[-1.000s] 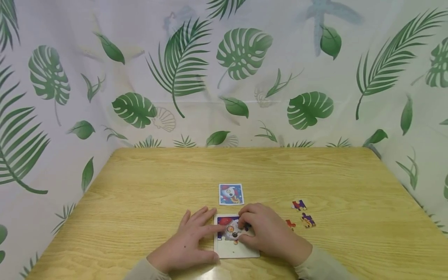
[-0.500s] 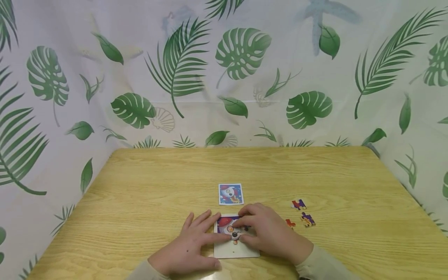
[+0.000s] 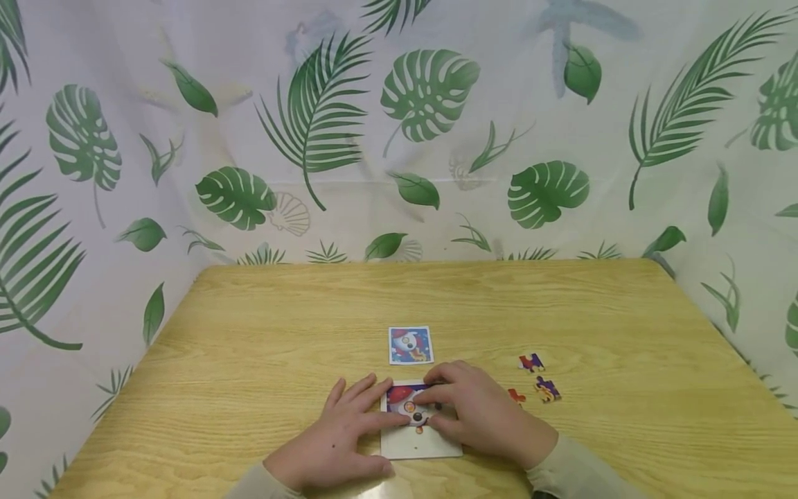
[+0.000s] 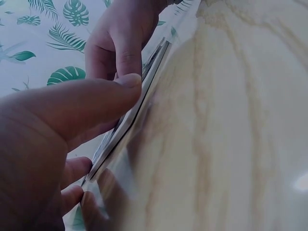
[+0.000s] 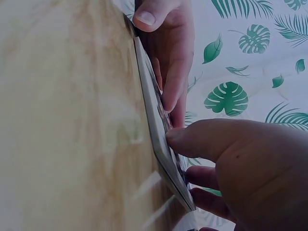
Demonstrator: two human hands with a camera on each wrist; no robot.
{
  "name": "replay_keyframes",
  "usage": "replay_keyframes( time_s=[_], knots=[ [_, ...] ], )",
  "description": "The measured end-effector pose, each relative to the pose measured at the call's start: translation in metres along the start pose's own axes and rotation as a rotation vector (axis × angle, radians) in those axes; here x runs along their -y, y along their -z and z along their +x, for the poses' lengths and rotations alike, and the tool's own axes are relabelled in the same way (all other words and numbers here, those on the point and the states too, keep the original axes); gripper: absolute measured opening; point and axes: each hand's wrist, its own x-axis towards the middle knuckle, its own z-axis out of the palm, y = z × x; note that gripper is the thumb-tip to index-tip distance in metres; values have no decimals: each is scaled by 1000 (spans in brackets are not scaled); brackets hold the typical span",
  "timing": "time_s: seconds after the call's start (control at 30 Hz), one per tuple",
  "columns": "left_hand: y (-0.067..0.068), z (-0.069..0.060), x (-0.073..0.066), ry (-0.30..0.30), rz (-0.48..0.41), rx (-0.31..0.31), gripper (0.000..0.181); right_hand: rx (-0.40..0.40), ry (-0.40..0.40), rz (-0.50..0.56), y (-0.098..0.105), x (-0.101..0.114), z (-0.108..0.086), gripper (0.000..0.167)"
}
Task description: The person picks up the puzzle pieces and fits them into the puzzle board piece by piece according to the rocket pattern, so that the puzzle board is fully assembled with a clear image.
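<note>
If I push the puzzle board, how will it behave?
The puzzle board is probably stiff, since its edges look straight in both wrist views. Lying flat on the shiny table, it would likely slide rather than tip, though the left hand and right hand may hold it back.

I can't say for sure whether this is a home or a studio, but it's plainly a screened-off table nook. Pale cloth [image 3: 368, 232], printed with green leaves, shells and faint starfish, hangs creased behind the table's far edge and runs along its left and right edges like a booth. The table [image 3: 293, 312] is wood-grained, glossy enough to mirror, with rounded far corners. A picture card [image 3: 411, 345] and loose jigsaw pieces [image 3: 548, 389] lend a playroom touch.
</note>
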Motion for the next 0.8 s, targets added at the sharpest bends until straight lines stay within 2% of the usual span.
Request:
replay_keyframes(
  time_s=[0.4, 0.6, 0.8],
  knots=[
    [0, -2, 4, 18, -10, 5, 63, 37, -72, 97, 4, -6, 2, 33],
    [-2, -1, 4, 23, 11, -3, 65, -15, -143, 109, 13, -19, -4, 32],
    [-2, 0, 2, 40, -5, -4, 66, -64, -221, 96, 28, -46, -14, 30]
  ],
)
